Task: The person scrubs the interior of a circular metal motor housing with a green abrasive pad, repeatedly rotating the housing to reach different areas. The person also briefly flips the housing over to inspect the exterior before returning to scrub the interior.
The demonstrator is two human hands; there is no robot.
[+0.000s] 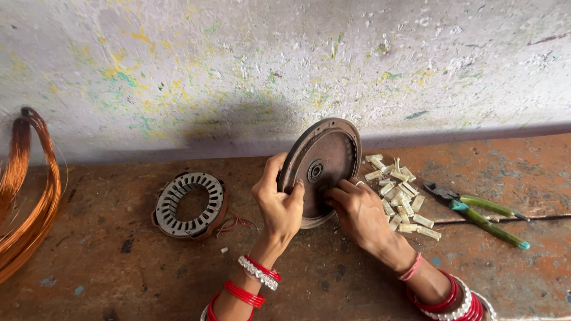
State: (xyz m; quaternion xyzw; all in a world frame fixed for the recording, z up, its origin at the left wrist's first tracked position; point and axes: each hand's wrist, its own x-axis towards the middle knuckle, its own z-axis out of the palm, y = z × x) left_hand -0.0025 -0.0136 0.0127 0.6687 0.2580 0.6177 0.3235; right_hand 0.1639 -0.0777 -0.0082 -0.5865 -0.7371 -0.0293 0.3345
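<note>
Round metal cover [324, 163]: held on edge, tilted, above the worn brown bench [119, 261], its hub bearing facing the camera.
Left hand [278, 202]: closed on the cover's left rim, thumb laid against the inner face.
Right hand [357, 208]: fingers pressed against the lower inner face, near the hub; a ring is worn.
Slotted stator core [190, 205]: laid flat to the left, well apart from the hands, thin red leads trailing beside it.
Pale insulation strips [401, 193]: heaped just right of the cover.
Green-handled pliers [479, 213]: laid right of the heap.
Copper wire coil [27, 190]: at the far left edge.
</note>
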